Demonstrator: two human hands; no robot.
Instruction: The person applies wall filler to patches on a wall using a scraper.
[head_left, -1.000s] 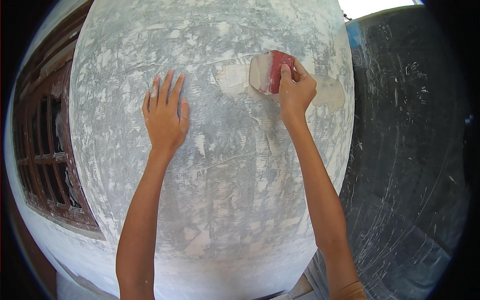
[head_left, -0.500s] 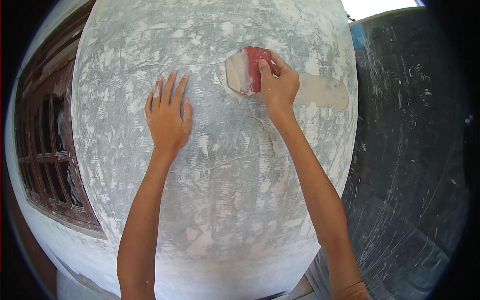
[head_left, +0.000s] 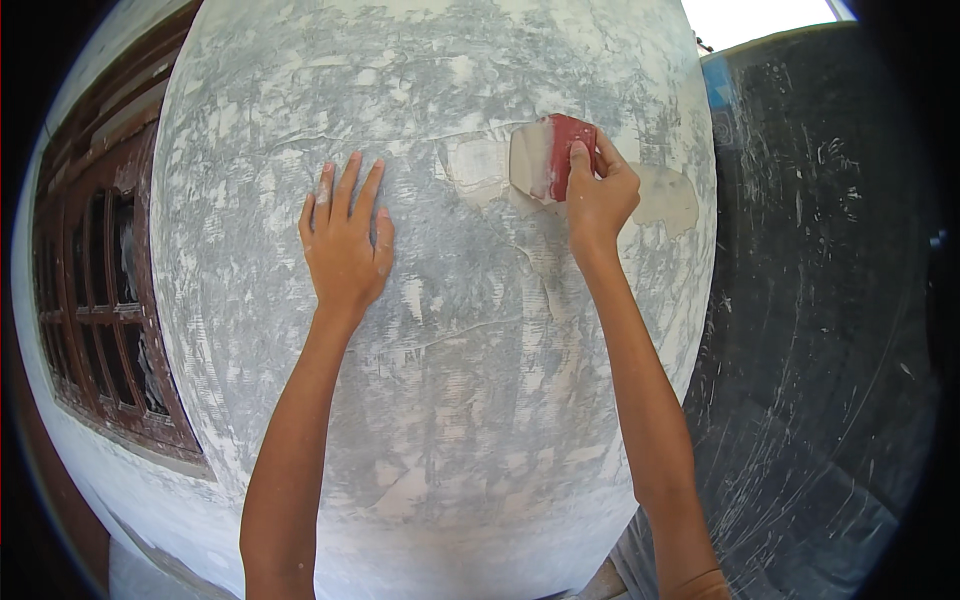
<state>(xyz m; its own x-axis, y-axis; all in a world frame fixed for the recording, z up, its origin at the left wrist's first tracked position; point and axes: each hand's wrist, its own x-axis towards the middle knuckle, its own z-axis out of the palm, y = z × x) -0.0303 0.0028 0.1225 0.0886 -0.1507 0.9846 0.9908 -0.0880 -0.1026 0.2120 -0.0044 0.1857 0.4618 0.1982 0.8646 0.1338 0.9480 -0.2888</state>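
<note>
My right hand (head_left: 603,195) grips a red putty spreader (head_left: 572,150) against the wall (head_left: 430,420), thumb on its near face and the other fingers behind. Wet beige putty (head_left: 532,162) coats the spreader's left half. To its right, a smooth patch of fresh putty (head_left: 668,200) shows on the wall; on its left is a thinly skimmed pale area (head_left: 478,165). My left hand (head_left: 347,240) lies flat on the wall further left, fingers spread and holding nothing. The wall is grey with rough white streaks and ridges.
A brown wooden window frame (head_left: 170,360) with dark panes is set in the wall at the far left. On the right stands a large dark panel (head_left: 810,250) with white splashes and scratches. Bright sky (head_left: 760,18) shows at the upper right.
My right hand has drawn the spreader rightward and slightly down along the wall, uncovering the pale skimmed area on its left. My left hand stays flat on the wall.
</note>
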